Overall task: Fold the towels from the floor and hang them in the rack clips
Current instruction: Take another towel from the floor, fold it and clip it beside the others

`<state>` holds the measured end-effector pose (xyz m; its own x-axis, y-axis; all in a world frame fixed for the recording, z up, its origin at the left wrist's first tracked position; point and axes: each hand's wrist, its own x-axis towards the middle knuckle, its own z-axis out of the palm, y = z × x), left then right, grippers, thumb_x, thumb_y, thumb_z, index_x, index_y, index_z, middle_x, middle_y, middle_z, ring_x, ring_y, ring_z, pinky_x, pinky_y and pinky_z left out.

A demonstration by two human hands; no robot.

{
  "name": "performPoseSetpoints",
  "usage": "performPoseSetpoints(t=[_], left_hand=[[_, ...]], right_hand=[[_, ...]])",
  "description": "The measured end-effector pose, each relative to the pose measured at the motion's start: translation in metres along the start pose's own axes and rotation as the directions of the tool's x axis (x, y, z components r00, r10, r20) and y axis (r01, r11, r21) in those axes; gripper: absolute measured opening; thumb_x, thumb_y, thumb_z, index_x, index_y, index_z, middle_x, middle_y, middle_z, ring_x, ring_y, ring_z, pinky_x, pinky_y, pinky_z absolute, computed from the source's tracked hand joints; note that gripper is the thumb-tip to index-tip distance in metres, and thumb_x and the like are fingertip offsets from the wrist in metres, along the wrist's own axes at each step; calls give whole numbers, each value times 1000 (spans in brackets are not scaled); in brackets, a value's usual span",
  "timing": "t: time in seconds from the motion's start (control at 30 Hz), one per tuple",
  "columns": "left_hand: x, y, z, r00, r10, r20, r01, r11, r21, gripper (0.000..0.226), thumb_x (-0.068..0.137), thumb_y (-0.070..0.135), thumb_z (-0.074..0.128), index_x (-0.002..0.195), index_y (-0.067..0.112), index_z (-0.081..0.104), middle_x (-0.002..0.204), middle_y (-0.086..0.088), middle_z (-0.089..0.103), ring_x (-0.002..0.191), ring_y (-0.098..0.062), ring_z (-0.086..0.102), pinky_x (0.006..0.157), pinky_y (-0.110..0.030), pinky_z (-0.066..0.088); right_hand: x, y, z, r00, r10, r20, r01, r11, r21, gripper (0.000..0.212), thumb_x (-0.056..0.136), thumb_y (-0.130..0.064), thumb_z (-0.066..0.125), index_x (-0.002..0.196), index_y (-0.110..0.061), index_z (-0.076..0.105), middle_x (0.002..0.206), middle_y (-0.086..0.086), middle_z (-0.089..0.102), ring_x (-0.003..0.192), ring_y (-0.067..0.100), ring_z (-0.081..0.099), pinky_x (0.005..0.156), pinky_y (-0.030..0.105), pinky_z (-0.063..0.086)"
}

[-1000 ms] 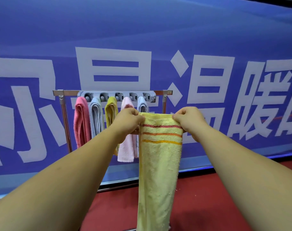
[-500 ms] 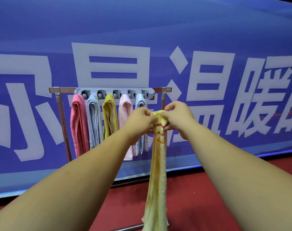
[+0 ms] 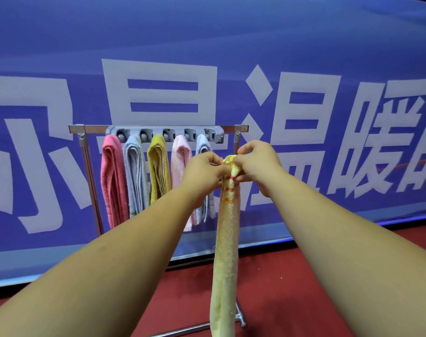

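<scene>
Left forearm [image 3: 109, 259]: bare, uncovered down to the frame edge.
Right forearm [image 3: 340, 239]: bare likewise.
Left hand [image 3: 204, 171]: bare.
Right hand [image 3: 258, 164]: bare.

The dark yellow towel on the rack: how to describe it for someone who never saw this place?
Before the blue banner stands a silver metal rack with a grey clip bar. Of its five hanging towels, the dark yellow towel is the middle one, between a grey towel and a pale pink towel.

A pale yellow striped terry towel [image 3: 227, 239] hangs as a narrow folded strip before the grey plastic clip rack [image 3: 156, 132], which holds five folded towels [image 3: 158, 171]: pink, grey, mustard, pale pink, light blue.
</scene>
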<state>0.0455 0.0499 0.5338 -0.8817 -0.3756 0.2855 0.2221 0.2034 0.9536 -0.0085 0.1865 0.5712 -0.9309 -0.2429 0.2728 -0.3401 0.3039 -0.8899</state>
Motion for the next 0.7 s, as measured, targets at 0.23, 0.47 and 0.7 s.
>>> performPoseSetpoints(t=[0.23,0.47,0.7], left_hand=[[-1,4,3,993,-44,113,51,997,-53,29,95,9,78,114,-7,64,109,-29,77,96,-35,81,89,-47,66],[3,2,2,1000,-1,31,-2,996,91,10,96,4,74,103,1,68,106,-27,76,102,-39,78,88,-52,66],[-4,12,-9,987,6,159,1,999,-44,6,100,1,69,103,6,66,93,-15,75,82,-21,77,71,-29,63]], right_hand=[[3,2,-3,1000,21,-11,-21,999,29,17,92,-6,71,100,-19,67,98,10,74,72,27,80,68,42,69],[1,-5,-6,998,32,55,-37,994,99,18,103,-13,51,105,-15,69,87,14,79,72,26,81,75,42,69],[6,30,-20,988,54,147,-66,995,79,33,89,-11,70,121,-21,67,116,2,70,116,23,66,102,46,57]])
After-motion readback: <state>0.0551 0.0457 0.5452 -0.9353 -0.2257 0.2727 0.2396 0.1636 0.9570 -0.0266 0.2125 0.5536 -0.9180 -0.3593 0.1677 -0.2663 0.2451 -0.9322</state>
